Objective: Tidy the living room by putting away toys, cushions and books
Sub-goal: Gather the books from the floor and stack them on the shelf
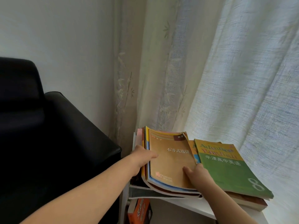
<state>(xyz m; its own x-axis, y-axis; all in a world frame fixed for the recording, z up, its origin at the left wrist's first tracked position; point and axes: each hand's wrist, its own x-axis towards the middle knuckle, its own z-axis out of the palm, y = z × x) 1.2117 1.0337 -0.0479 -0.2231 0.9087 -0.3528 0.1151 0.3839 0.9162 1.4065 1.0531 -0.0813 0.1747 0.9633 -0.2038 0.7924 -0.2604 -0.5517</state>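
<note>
A stack of soft-cover books (169,162), topped by an orange-brown one with Chinese writing, lies on a white shelf top (199,206). My left hand (142,156) grips the stack's left edge, thumb on the cover. My right hand (196,173) holds the stack's right edge, thumb lying on the orange cover. Beside it to the right lies a green English textbook (229,167) on top of another pile.
A black leather armchair (48,143) fills the left, close to the shelf. Pale curtains (210,70) hang right behind the books. An orange book (140,210) stands on a lower shelf under the stack.
</note>
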